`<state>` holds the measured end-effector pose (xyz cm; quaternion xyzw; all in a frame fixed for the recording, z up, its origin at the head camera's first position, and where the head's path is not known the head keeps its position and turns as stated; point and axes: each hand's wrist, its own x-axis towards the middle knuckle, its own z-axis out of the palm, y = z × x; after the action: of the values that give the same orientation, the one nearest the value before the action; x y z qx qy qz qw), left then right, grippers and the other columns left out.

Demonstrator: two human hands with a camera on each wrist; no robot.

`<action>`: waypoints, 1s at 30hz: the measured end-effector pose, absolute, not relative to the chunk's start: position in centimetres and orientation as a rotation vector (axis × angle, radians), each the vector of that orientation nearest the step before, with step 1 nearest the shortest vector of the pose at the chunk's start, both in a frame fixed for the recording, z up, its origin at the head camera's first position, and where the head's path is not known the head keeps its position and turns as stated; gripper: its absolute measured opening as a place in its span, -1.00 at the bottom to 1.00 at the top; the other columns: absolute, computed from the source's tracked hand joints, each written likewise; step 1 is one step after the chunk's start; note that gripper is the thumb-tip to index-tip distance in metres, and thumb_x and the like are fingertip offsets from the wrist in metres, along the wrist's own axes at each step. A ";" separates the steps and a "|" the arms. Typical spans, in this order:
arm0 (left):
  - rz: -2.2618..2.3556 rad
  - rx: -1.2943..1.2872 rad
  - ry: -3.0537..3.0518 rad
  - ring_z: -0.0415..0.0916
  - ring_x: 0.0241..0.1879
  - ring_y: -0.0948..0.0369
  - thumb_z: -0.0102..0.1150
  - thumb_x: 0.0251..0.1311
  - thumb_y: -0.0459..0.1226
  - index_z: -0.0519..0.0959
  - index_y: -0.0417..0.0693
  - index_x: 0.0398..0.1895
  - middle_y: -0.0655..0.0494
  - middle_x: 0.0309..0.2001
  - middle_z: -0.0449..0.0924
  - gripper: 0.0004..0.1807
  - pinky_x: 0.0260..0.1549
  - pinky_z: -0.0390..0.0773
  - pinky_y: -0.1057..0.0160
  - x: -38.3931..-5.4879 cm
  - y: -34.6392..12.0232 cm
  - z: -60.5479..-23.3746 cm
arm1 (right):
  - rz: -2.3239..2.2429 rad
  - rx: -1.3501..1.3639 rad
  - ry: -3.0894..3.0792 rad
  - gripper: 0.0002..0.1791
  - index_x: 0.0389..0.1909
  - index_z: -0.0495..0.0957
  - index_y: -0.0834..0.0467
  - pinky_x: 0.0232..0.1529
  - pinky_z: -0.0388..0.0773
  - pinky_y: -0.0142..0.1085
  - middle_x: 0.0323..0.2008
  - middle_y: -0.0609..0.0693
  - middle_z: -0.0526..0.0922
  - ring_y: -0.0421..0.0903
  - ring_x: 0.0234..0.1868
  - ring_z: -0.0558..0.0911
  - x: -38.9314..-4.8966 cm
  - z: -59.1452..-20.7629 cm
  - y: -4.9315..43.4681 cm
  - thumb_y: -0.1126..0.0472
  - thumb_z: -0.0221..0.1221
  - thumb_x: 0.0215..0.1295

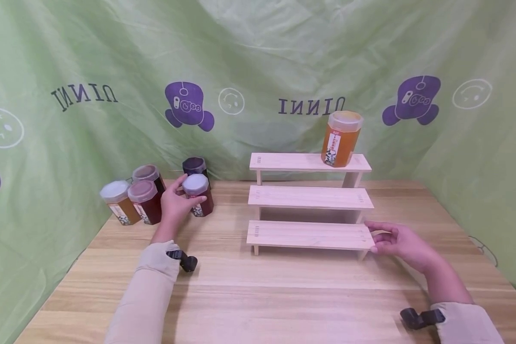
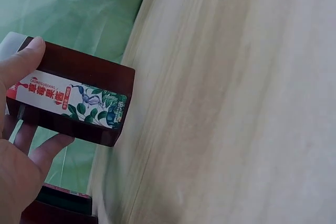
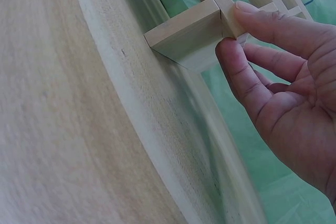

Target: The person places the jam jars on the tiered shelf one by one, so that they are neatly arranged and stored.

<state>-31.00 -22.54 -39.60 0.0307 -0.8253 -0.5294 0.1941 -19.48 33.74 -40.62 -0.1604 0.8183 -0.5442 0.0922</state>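
My left hand [image 1: 175, 206] grips a dark red jam jar [image 1: 205, 207] by its sides near the white lid, thumb on one side and fingers on the other. In the left wrist view the jar [image 2: 79, 98] shows a white label with red characters and green leaves. At the other side, my right hand [image 1: 406, 244] pinches the right end of the lowest step of a three-step wooden stand [image 1: 305, 234]. The right wrist view shows thumb and fingertips at the step's corner [image 3: 228, 22]. An amber jar [image 1: 343, 143] stands on the top step, towards its right end.
Left of my left hand stand an amber jar [image 1: 126, 211], a dark red jar [image 1: 149, 210] and a darker jar [image 1: 156, 177], close together. A black-looking jar [image 1: 195, 165] is behind the held one. A green printed curtain [image 1: 249, 57] borders the wooden table [image 1: 223, 296].
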 end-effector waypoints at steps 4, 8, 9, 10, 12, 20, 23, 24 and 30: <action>-1.487 0.100 -2.330 0.51 0.04 -0.05 0.63 -0.23 -0.27 0.36 0.01 0.40 -0.17 0.22 0.47 -0.01 -0.01 0.54 0.09 -30.6 -22.2 -39.5 | -1.623 -0.470 2.427 -0.21 0.37 0.12 0.51 -0.14 0.62 -0.38 0.01 0.11 0.59 -0.21 -0.10 0.62 -19.5 -40.9 33.8 0.40 0.29 0.18; -1.483 0.099 -2.341 0.50 0.04 -0.04 0.63 -0.24 -0.26 0.38 0.03 0.39 -0.14 0.21 0.48 -0.02 -0.03 0.53 0.11 -30.2 -22.0 -39.6 | -1.621 -0.455 2.433 -0.21 0.37 0.13 0.51 -0.12 0.62 -0.38 0.06 0.19 0.56 -0.21 -0.09 0.62 -19.5 -41.0 33.8 0.40 0.29 0.18; -1.485 0.101 -2.343 0.50 0.04 -0.03 0.63 -0.24 -0.26 0.39 0.03 0.38 -0.13 0.21 0.48 -0.02 -0.03 0.53 0.11 -30.1 -22.0 -39.6 | -1.618 -0.449 2.434 -0.21 0.37 0.13 0.51 -0.12 0.62 -0.38 0.06 0.23 0.55 -0.22 -0.09 0.63 -19.5 -41.0 33.7 0.39 0.29 0.18; -1.481 0.102 -2.347 0.50 0.04 -0.03 0.64 -0.25 -0.26 0.39 0.04 0.38 -0.12 0.21 0.48 -0.02 -0.03 0.53 0.11 -30.1 -21.9 -39.6 | -1.613 -0.443 2.437 -0.21 0.37 0.13 0.51 -0.12 0.61 -0.38 0.07 0.27 0.54 -0.22 -0.09 0.63 -19.4 -41.0 33.7 0.38 0.29 0.18; -1.480 0.102 -2.352 0.50 0.03 -0.03 0.64 -0.26 -0.26 0.40 0.04 0.37 -0.12 0.20 0.49 -0.03 -0.04 0.53 0.09 -29.9 -21.8 -39.6 | -1.608 -0.431 2.437 -0.20 0.37 0.13 0.51 -0.11 0.61 -0.38 0.07 0.34 0.53 -0.22 -0.09 0.63 -19.4 -40.9 33.7 0.38 0.30 0.18; -1.487 0.061 -2.366 0.47 0.04 -0.06 0.64 -0.26 -0.26 0.43 0.01 0.35 -0.14 0.18 0.49 -0.05 -0.07 0.50 0.10 -28.9 -21.1 -39.3 | -1.604 -0.419 2.439 -0.20 0.36 0.14 0.52 -0.12 0.62 -0.37 0.05 0.39 0.52 -0.22 -0.10 0.63 -19.4 -40.8 33.6 0.38 0.30 0.17; -1.505 0.058 -2.356 0.46 0.03 -0.04 0.65 -0.27 -0.25 0.43 0.04 0.34 -0.15 0.14 0.50 -0.05 -0.11 0.51 0.16 -28.6 -20.8 -39.0 | -1.599 -0.422 2.447 -0.19 0.36 0.14 0.51 -0.11 0.62 -0.37 0.06 0.40 0.52 -0.22 -0.10 0.63 -19.3 -40.8 33.6 0.37 0.31 0.16; -1.509 0.056 -2.355 0.46 0.02 -0.03 0.65 -0.27 -0.25 0.44 0.05 0.34 -0.15 0.13 0.51 -0.05 -0.13 0.52 0.19 -28.5 -20.7 -38.9 | -1.601 -0.423 2.448 -0.19 0.36 0.14 0.51 -0.11 0.62 -0.37 0.07 0.39 0.51 -0.22 -0.10 0.63 -19.3 -40.7 33.6 0.37 0.31 0.16; -1.526 0.042 -2.338 0.47 -0.04 0.02 0.65 -0.29 -0.24 0.47 0.07 0.32 -0.13 0.05 0.54 -0.07 -0.31 0.53 0.42 -28.0 -20.2 -38.2 | -1.611 -0.444 2.449 -0.20 0.36 0.13 0.52 -0.12 0.62 -0.37 0.05 0.30 0.54 -0.22 -0.10 0.62 -19.4 -40.6 33.6 0.39 0.30 0.17</action>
<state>-27.99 -20.25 -38.25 0.0147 -0.8245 -0.5383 0.1740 -19.36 33.61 -40.62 -0.1491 0.8229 -0.5412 0.0884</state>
